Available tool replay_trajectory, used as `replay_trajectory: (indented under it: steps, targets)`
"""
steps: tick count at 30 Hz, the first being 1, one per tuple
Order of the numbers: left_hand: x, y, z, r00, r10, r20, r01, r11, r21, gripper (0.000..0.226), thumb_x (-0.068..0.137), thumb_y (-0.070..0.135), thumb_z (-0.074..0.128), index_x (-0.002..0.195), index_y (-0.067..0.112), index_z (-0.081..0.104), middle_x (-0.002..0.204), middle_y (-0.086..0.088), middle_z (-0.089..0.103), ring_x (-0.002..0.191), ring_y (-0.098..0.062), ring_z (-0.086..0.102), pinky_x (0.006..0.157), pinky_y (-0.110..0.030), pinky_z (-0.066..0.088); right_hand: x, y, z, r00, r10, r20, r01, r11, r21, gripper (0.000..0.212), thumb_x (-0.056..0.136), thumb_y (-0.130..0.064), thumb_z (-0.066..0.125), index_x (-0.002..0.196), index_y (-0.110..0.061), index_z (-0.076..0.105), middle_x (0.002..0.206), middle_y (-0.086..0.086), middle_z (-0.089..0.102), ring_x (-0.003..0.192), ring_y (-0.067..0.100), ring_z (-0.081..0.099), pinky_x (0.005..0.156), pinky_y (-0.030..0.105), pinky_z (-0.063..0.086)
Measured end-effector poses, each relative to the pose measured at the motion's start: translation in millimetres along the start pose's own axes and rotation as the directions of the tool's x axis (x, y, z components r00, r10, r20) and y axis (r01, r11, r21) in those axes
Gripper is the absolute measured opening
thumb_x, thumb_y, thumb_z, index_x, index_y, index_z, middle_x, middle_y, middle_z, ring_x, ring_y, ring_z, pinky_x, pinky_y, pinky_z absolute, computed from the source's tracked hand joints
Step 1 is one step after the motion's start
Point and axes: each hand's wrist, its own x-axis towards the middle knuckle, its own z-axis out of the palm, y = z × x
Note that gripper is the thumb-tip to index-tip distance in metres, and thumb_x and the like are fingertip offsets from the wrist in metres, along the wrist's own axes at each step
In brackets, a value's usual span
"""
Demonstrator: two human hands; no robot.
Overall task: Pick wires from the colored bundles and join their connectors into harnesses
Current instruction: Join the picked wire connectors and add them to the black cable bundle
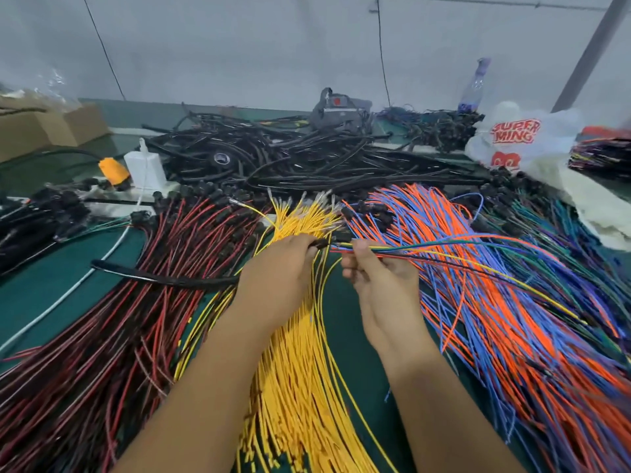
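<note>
In the middle of the frame, the left hand has its fingers pinched shut on a black connector, and the right hand has its fingers closed around a thin bunch of mixed wires that runs off to the right. Under the hands, on the green bench, lie the yellow bundle, the red and black bundle at left, and the orange and blue bundle at right.
</note>
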Motion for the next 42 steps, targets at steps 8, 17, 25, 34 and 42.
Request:
replay_trajectory:
  steps: [8, 17, 25, 34, 42]
  targets:
    - [-5.0, 2.8, -14.3, 0.997, 0.022, 0.076, 0.011, 0.915, -0.404, 0.008, 0.095, 0.028, 0.056, 0.093, 0.026, 0.063, 0.076, 0.012, 0.057, 0.072, -0.008, 0.05, 0.065, -0.03, 0.04, -2.9, -2.3, -0.8, 0.996, 0.025, 0.084, -0.027, 0.999, 0.025, 0.011, 0.092, -0.002, 0.058, 0.083, -0.003, 0.065, 0.061, 0.001, 0.064, 0.055, 0.009, 0.06, 0.053, 0.019, 0.049]
    - [-3.7, 5.1, -19.3, 0.988, 0.046, 0.147, 0.07, 0.717, -0.693, 0.012, 0.088, 0.014, 0.066, 0.088, 0.024, 0.071, 0.065, 0.015, 0.061, 0.057, 0.003, 0.048, 0.056, -0.011, 0.038, -3.2, -5.6, 0.8, 0.983, 0.127, 0.131, -0.136, 0.988, 0.067, 0.016, 0.096, -0.005, 0.052, 0.082, -0.003, 0.06, 0.059, 0.001, 0.064, 0.054, 0.007, 0.062, 0.054, 0.016, 0.051]
    - [-5.1, 7.5, -21.0, 0.99, 0.034, 0.139, 0.059, 0.787, -0.614, 0.014, 0.089, 0.017, 0.066, 0.082, 0.029, 0.07, 0.069, 0.003, 0.064, 0.062, -0.006, 0.051, 0.06, -0.02, 0.04, -8.5, -5.4, 2.6, 0.995, -0.077, 0.069, 0.087, 0.983, -0.163, 0.023, 0.093, -0.004, 0.06, 0.074, -0.012, 0.068, 0.06, 0.001, 0.067, 0.057, 0.01, 0.064, 0.058, 0.02, 0.052]
    - [-4.6, 3.2, -13.5, 0.996, 0.001, 0.09, 0.047, 0.842, -0.538, 0.009, 0.091, 0.024, 0.063, 0.086, 0.024, 0.07, 0.074, 0.0, 0.065, 0.068, -0.016, 0.056, 0.06, -0.026, 0.042, -9.0, -4.1, 2.9, 0.964, -0.233, 0.125, 0.263, 0.898, -0.354, 0.022, 0.091, 0.0, 0.061, 0.076, -0.017, 0.063, 0.064, 0.0, 0.066, 0.061, 0.01, 0.065, 0.058, 0.02, 0.053]
    - [-5.0, 4.3, -15.8, 0.996, -0.032, 0.087, 0.075, 0.83, -0.553, 0.011, 0.09, 0.024, 0.064, 0.096, 0.026, 0.073, 0.07, 0.016, 0.064, 0.061, 0.002, 0.052, 0.054, -0.009, 0.036, -7.7, -4.2, 0.5, 0.972, -0.187, 0.146, 0.225, 0.918, -0.327, 0.022, 0.093, -0.003, 0.06, 0.077, -0.016, 0.065, 0.059, -0.002, 0.068, 0.057, 0.009, 0.065, 0.057, 0.021, 0.053]
